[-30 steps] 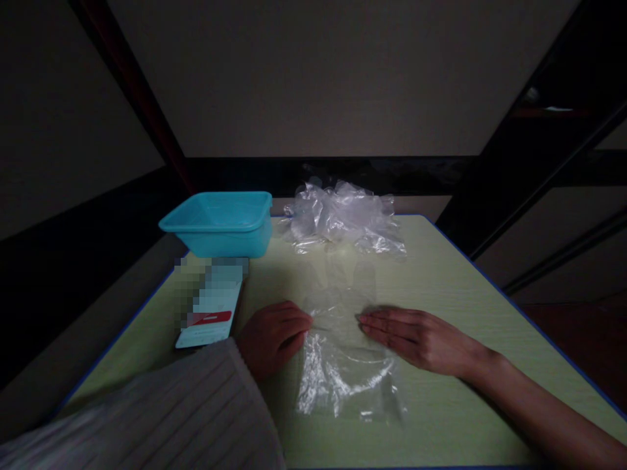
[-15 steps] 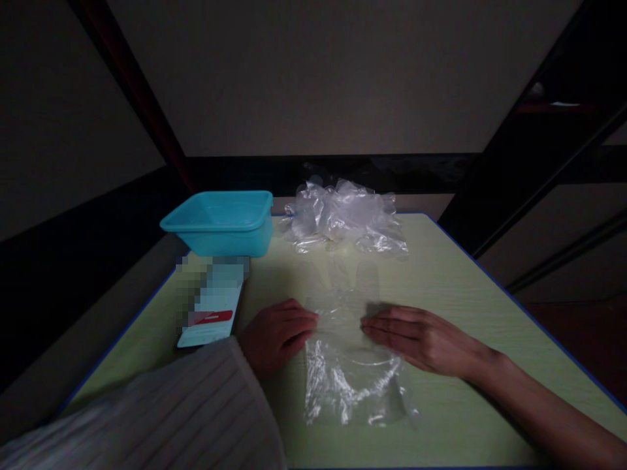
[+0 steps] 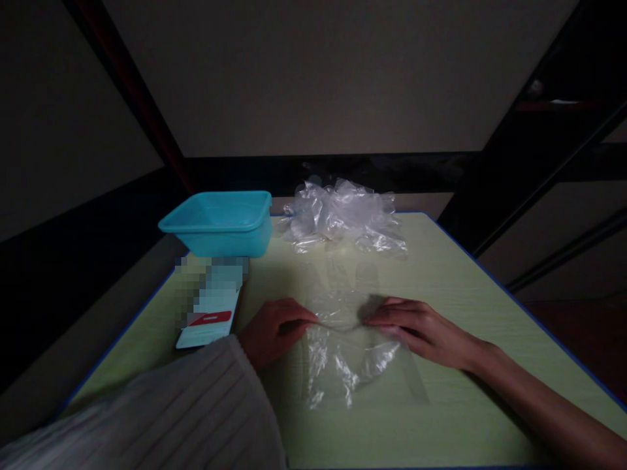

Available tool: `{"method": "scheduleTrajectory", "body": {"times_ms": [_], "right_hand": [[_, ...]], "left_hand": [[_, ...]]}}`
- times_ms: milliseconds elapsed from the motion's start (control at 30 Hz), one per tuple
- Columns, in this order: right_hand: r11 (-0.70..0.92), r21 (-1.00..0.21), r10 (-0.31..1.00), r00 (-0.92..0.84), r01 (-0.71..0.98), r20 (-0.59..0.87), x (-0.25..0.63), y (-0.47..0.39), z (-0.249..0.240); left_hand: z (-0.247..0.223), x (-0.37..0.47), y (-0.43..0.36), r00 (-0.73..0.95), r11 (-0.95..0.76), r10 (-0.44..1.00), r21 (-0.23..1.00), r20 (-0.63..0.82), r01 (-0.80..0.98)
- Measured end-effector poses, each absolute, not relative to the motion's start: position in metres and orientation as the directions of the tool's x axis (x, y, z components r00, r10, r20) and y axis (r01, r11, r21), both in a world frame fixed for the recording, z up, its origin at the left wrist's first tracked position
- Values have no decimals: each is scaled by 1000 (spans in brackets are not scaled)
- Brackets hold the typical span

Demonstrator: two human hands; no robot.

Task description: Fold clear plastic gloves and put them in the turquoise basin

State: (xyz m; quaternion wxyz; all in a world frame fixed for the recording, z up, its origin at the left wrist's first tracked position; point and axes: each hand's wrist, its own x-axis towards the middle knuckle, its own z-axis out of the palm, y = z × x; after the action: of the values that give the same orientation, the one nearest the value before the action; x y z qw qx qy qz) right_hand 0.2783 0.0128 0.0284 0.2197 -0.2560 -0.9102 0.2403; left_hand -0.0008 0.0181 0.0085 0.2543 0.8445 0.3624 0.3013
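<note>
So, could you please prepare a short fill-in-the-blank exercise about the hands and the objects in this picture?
1. Including the left hand, ____ hands touch the clear plastic glove.
2. A sleeve covers one forearm; the right forearm is ____.
3. The phone shows a bar coloured ____.
4. In this view, the blue tub stands to the ____ of the crumpled plastic pile.

Missing words: two; bare; red; left.

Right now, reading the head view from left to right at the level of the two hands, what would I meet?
Phone with its screen lit → the person's left hand → clear plastic glove → the person's right hand.
</note>
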Motion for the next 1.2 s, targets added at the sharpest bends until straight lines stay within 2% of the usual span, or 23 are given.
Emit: {"method": "scheduleTrajectory", "body": {"times_ms": [300,433,633,800,1000,1200], "right_hand": [[469,-752,809,-567,463,156,274,15,27],[375,-811,859,-498,449,121,271,17,23],[297,-862,904,-412,411,115,264,18,22],[326,-850,921,-340,414,188,259,20,23],[273,-873,940,-304,405,153,259,20,21],[224,-928,950,-279,298,140,258,22,18]], "left_hand": [[20,9,22,430,-346,896,777,109,526],[17,10,25,408,-275,910,840,71,468],[15,14,27,323,-75,946,942,-36,326],[18,19,29,296,-27,954,968,-49,248],[15,20,30,293,-15,955,978,-48,208],[14,20,30,286,-28,958,985,-22,167]]}}
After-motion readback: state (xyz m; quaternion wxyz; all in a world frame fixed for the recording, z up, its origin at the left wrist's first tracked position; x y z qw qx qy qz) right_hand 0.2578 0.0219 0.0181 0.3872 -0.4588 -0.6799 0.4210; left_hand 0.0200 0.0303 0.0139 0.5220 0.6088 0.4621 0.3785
